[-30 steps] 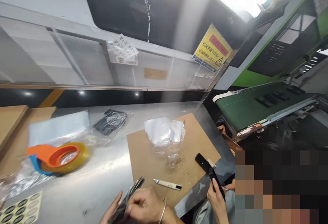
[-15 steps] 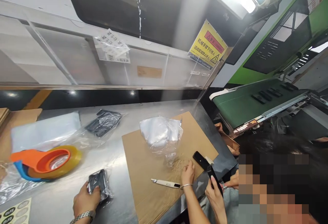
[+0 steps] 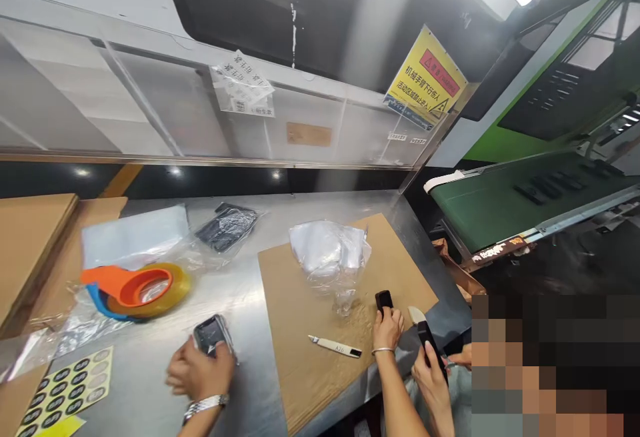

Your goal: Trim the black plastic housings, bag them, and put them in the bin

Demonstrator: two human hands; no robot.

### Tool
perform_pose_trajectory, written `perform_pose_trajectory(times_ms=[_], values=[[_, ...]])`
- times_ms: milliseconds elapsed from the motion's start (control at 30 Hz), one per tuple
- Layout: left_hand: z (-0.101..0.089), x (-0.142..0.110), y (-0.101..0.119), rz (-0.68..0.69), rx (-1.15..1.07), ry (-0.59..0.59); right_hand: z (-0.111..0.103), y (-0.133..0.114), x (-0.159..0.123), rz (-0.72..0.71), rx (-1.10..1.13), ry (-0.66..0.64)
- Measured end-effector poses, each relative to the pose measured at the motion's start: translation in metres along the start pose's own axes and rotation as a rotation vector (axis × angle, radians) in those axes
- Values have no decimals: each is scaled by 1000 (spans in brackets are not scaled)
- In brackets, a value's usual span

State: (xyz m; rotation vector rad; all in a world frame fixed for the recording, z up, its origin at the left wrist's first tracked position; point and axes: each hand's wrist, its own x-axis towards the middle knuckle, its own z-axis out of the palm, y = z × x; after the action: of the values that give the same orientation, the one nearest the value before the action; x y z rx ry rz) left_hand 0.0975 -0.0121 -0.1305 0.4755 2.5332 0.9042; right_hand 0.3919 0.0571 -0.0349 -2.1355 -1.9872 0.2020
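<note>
My left hand [image 3: 203, 367], wearing a metal-link watch band, is low on the left over the steel table. Its thumb and a finger hold a small black part in a clear plastic bag [image 3: 213, 335], while the other fingers fan out blurred. No right hand of mine is visible. Left of the hand lies a sheet of round black stickers [image 3: 75, 383]. Behind it rests an orange and blue tape dispenser [image 3: 120, 283] with a yellowish tape roll. Another bagged black part [image 3: 229, 227] sits farther back near a stack of clear bags [image 3: 137, 233].
On cardboard [image 3: 310, 357] to the right are a pile of clear bags [image 3: 327, 253] and a pale cutter [image 3: 335, 346]. A co-worker's hands [image 3: 390, 327] handle black parts there. Beyond runs a green conveyor belt [image 3: 485, 207]. Cardboard sheets [image 3: 35, 237] lie far left.
My view has swung left, so the table things appear farther right. My left hand has turned on the bagged part and its outer fingers have spread. A co-worker's hand now covers a black part.
</note>
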Motion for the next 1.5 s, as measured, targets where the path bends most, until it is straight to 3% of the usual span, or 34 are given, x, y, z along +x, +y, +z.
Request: perform_pose_trajectory(times_ms=[100,167,233,333,433,500,567,700,767,933,1033,1267,1500], values=[[0,-38,18,139,-329,-432,26,-15,-15,-56,99,-30],[0,-65,33,86,-568,-714,37,-33,-30,-119,171,-68],[-3,-87,49,6,-765,-910,39,-56,-45,-206,274,-121],[-11,-105,66,-69,-993,-1031,22,-91,-61,-281,483,-198],[-21,-111,72,-176,-1092,-976,-3,-117,-67,-277,628,-298],[-28,-112,74,-310,-1112,-892,-18,-125,-66,-252,737,-428],[-36,-111,76,-464,-1156,-887,-28,-126,-63,-163,864,-508],[-53,-103,83,-608,-1279,-1040,-38,-116,-53,46,909,-390],[-61,-98,85,-638,-1319,-1045,-40,-112,-50,73,879,-433],[-75,-90,91,-701,-1381,-969,-39,-117,-59,89,963,-761],[-81,-89,96,-737,-1390,-957,-39,-125,-70,155,1035,-883],[-87,-89,99,-724,-1380,-876,-42,-135,-79,200,1073,-913],[-85,-97,95,-552,-1244,-741,-38,-139,-89,131,995,-886]])
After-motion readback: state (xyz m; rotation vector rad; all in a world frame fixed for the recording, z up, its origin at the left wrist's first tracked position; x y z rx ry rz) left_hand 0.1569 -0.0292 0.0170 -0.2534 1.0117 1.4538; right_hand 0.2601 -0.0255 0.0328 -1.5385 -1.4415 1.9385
